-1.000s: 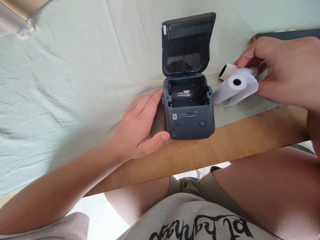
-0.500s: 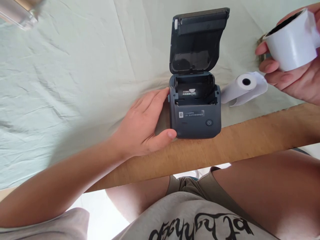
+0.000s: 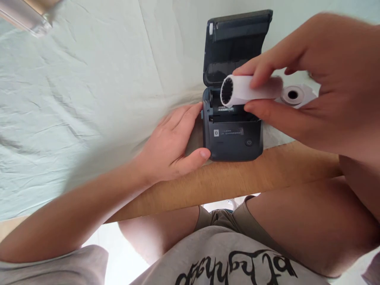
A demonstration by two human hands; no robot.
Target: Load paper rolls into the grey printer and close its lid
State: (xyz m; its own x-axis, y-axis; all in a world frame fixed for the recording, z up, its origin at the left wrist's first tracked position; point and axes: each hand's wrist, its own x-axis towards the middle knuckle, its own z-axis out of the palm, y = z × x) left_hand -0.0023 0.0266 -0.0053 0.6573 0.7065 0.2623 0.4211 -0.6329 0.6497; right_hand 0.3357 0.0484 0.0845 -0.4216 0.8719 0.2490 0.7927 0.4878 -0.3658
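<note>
A dark label printer (image 3: 233,146) sits at the table edge with its lid (image 3: 234,51) raised and its paper bay exposed. My left hand (image 3: 175,142) lies spread at the printer's left side, thumb at the front corner and fingertips against the edge, not wrapped round it. Pinched between the thumb and fingers of my right hand (image 3: 314,87) is a white paper roll (image 3: 242,91) with a dark, ribbed hollow core. It hangs over the bay, partly hiding it. Behind that hand, a second white roll (image 3: 292,95) with a small dark hole rests right of the printer, partly covered.
A pale green cloth (image 3: 103,71) with creases covers the table. Its bare wooden edge (image 3: 184,190) runs along the front, above my legs. A clear, box-like object (image 3: 25,16) stands at the far left corner.
My right hand has carried the white roll leftward from the far right to above the printer bay, turning it so its hollow end faces left. My left hand stays at the printer.
</note>
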